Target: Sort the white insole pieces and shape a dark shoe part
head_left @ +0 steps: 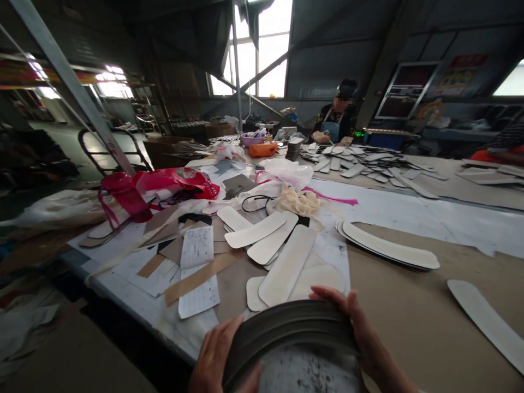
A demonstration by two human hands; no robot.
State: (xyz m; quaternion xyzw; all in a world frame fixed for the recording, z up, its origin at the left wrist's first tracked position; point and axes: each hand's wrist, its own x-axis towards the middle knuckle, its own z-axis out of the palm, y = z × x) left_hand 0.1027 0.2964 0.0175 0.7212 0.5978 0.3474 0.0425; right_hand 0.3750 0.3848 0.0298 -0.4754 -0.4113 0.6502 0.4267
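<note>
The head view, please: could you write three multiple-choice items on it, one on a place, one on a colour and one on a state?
1. Where is the thick stack of curved pieces?
A. Between both hands at the near table edge
B. Beside the co-worker
C. On the floor

2. What colour is the plastic bag on the left of the table?
A. Green
B. Red
C. Blue

3. How do the hands stand on the stack?
A. Both lifted clear
B. Only one touching
C. Each gripping a side

Answers: 1 A, the left hand and right hand flank it close to the camera. 2 B, it is bright red. 3 C, fingers curl over both ends.
</note>
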